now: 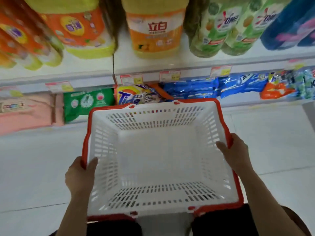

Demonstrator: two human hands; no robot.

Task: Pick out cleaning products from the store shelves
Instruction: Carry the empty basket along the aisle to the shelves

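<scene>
1. Cleaning products, such as a yellow detergent bottle (156, 29) and blue bags (196, 90), sit on the shelves (170, 65).
2. Left hand (80, 174) and right hand (236, 150), apart, each grip a side rim of the empty white basket (158, 160).

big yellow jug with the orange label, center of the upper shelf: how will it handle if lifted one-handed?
Yellow jug looks large and full, so probably heavy. Its wide, rigid-looking body likely won't flop or roll. The smooth plastic may slip; no handle is visible.
</scene>
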